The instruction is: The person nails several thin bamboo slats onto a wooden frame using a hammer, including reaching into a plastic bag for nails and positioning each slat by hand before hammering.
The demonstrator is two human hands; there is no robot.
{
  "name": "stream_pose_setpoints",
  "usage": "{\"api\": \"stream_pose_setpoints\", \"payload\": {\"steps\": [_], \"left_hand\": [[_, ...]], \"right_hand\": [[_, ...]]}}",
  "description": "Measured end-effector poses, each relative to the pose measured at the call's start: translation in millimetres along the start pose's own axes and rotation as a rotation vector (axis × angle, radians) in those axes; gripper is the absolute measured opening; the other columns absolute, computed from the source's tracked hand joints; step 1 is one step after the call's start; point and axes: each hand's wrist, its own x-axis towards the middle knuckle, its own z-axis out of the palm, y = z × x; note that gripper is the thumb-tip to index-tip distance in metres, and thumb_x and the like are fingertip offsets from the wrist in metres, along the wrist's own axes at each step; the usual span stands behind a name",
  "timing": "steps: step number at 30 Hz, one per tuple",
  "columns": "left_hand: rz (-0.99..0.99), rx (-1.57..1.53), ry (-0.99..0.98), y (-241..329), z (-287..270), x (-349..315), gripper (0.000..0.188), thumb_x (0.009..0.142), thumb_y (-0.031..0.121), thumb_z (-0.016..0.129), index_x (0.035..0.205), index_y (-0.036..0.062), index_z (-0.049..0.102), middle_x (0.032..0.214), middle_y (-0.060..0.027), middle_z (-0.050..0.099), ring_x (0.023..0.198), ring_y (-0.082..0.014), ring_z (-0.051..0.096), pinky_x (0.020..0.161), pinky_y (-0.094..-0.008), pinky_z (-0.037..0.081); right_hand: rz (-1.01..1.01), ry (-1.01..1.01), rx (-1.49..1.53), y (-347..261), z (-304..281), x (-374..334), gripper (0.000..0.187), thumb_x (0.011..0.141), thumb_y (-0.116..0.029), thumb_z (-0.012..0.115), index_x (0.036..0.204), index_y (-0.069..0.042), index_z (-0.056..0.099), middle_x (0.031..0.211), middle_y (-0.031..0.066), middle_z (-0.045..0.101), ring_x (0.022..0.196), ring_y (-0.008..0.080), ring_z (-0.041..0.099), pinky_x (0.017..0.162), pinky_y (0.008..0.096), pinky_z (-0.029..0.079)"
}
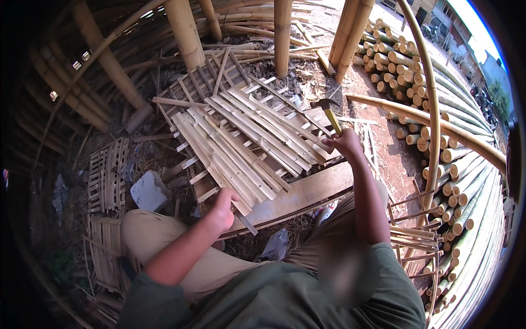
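Note:
My right hand (345, 143) is raised over the far right corner of a panel of split bamboo slats (246, 137), closed around the yellow handle of a claw hammer (331, 115). The dark hammer head points up and away from me. My left hand (222, 208) is at the panel's near left edge, fingers curled at a bamboo slat (245, 220) whose dark end sticks out toward me; the fingertips are partly hidden. The pale slats lie side by side across thinner cross strips, with small marks along them. The panel rests partly on a wooden plank (307, 192) before my knees.
A pale stone block (149, 191) sits left of my knee, near small slatted frames (108, 174). Stacked bamboo poles (455, 181) fill the right side, with a curved pole (433, 109) in front. Upright bamboo posts (185, 33) stand beyond the panel. Bundled strips (413, 238) lie right.

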Motion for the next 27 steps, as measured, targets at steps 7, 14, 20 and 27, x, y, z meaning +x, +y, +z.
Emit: {"api": "stream_pose_setpoints", "payload": {"steps": [7, 14, 20, 27], "left_hand": [[-0.296, 0.334, -0.221, 51, 2, -23, 0.039, 0.075, 0.021, 0.057, 0.113, 0.0113, 0.053, 0.135, -0.0074, 0.044, 0.128, -0.0334, 0.039, 0.097, -0.0769, 0.027], [-0.016, 1.074, -0.046, 101, -26, 6, 0.031, 0.085, 0.026, 0.06, 0.102, 0.0012, 0.07, 0.089, -0.0089, 0.07, 0.073, -0.02, 0.069, 0.05, -0.0263, 0.052], [0.447, 1.39, 0.482, 134, -73, 82, 0.04, 0.086, 0.028, 0.057, 0.099, -0.0076, 0.067, 0.097, -0.0254, 0.069, 0.094, -0.0364, 0.067, 0.079, -0.041, 0.052], [0.484, 1.589, 0.42, 118, -97, 125, 0.037, 0.086, 0.032, 0.064, 0.093, -0.0041, 0.067, 0.096, -0.0261, 0.068, 0.092, -0.037, 0.067, 0.081, -0.0445, 0.05]], "right_hand": [[-0.019, 0.143, -0.179, 32, 30, -5, 0.046, 0.061, -0.031, 0.091, 0.072, 0.004, 0.064, 0.067, 0.0147, 0.065, 0.06, 0.0191, 0.061, 0.058, 0.0364, 0.048], [0.16, 0.005, -0.066, 31, 37, -2, 0.037, 0.068, -0.022, 0.088, 0.073, 0.002, 0.061, 0.07, 0.0104, 0.066, 0.059, 0.0152, 0.062, 0.054, 0.0316, 0.047], [0.156, -0.051, 0.368, 43, 50, 6, 0.029, 0.072, -0.005, 0.08, 0.069, -0.007, 0.051, 0.065, 0.0028, 0.058, 0.055, 0.0113, 0.054, 0.049, 0.0294, 0.042], [0.139, -0.106, 0.587, 42, 51, 0, 0.027, 0.074, 0.002, 0.074, 0.073, -0.008, 0.05, 0.065, 0.0025, 0.056, 0.054, 0.0101, 0.051, 0.046, 0.028, 0.04]]}}
